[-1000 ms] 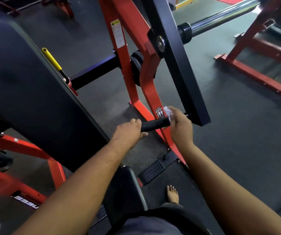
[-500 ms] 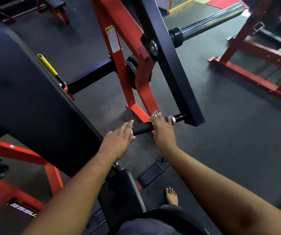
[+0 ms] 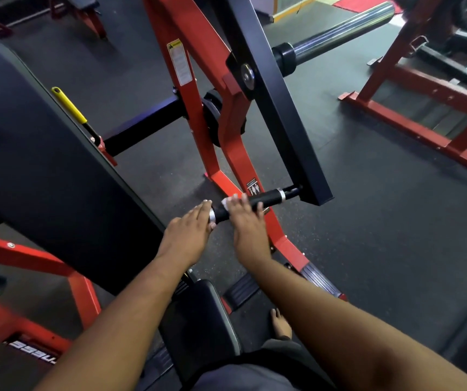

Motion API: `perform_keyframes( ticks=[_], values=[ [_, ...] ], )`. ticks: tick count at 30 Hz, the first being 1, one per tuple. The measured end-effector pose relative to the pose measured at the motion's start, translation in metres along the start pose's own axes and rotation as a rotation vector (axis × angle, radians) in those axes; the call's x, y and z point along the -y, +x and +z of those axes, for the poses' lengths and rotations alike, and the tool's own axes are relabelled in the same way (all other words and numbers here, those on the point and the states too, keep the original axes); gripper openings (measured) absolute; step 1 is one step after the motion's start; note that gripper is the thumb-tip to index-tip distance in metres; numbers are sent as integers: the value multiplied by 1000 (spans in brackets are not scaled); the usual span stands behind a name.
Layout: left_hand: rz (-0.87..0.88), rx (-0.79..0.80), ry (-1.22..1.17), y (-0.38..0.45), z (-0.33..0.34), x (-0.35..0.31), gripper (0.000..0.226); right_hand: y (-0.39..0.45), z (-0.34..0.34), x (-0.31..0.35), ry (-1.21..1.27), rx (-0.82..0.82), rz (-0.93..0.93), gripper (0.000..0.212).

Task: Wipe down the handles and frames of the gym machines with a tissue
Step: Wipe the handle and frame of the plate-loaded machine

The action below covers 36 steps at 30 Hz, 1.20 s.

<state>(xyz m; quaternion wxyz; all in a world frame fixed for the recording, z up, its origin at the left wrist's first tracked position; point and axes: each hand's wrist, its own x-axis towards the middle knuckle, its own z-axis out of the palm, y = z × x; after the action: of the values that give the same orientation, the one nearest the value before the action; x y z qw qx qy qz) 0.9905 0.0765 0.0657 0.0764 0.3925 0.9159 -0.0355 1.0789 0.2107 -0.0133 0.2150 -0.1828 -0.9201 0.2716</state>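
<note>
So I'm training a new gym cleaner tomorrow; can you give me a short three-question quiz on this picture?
1. True or false: the right hand presses a tissue against the black handle.
2. Which end of the handle does the left hand touch: A) the free end, B) the end joined to the black arm?
3. What colour is the lever grip beside the back pad?

Key: 1 true; 2 A; 3 yellow.

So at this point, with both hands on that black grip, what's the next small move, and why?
Probably slide the right hand, with the tissue under its fingers, outward along the black handle grip toward the silver collar. The tissue sits near the grip's inner end beside the left hand, so the outer stretch lies bare ahead.
</note>
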Motion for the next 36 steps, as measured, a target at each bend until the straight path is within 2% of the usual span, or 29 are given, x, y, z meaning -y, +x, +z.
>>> perform_keyframes(
  ticks=[3, 5, 6, 10, 12, 15, 18, 19, 20, 22, 24, 26, 30, 33, 34, 36],
  values=[
    [16, 1, -6, 0, -2, 2, 61, -14, 5, 9, 6, 31, -181, 70],
    [19, 10, 13, 2, -3, 2, 61, -13, -8, -17, -34, 20, -282, 69],
    [16, 13, 22, 2, -3, 2, 61, -12, -16, -34, -50, -16, -259, 69],
    [8, 3, 11, 2, -2, 0, 59, 5, -43, -76, 48, -167, 276, 59],
    [8, -1, -6, 1, -1, 0, 59, 12, -36, -58, 34, -111, 316, 66],
    [19, 10, -47, 2, -1, 3, 61, 2, -15, -2, 78, -19, 194, 75],
    [19, 15, -93, 2, -2, 6, 61, -9, -16, 40, 158, 100, -72, 60],
    [13, 14, -95, 2, -2, 5, 61, -4, -22, 37, 167, 81, -113, 58],
    [5, 13, -87, 2, -2, 5, 61, 6, -29, 26, 156, 29, -79, 57],
    [-9, 30, -59, 2, -2, 2, 60, 31, -38, -10, 26, -51, 134, 55],
    [-12, 42, -35, 2, -2, 0, 60, 53, -45, -41, -103, 37, 314, 47],
    [-12, 41, -3, 2, -2, -1, 60, 59, -43, -32, -126, 134, 330, 40],
    [-20, 45, -18, 3, 0, 3, 62, 32, -24, 39, 64, 174, 96, 49],
    [-16, 52, -1, 4, -2, 3, 63, -5, -26, 48, 400, 118, 103, 53],
    [-12, 57, 24, 4, -4, 3, 65, -16, -29, 41, 579, 10, 219, 47],
    [5, 52, 49, 5, -8, 0, 68, -23, -36, 19, 938, -270, 723, 33]
  ],
)
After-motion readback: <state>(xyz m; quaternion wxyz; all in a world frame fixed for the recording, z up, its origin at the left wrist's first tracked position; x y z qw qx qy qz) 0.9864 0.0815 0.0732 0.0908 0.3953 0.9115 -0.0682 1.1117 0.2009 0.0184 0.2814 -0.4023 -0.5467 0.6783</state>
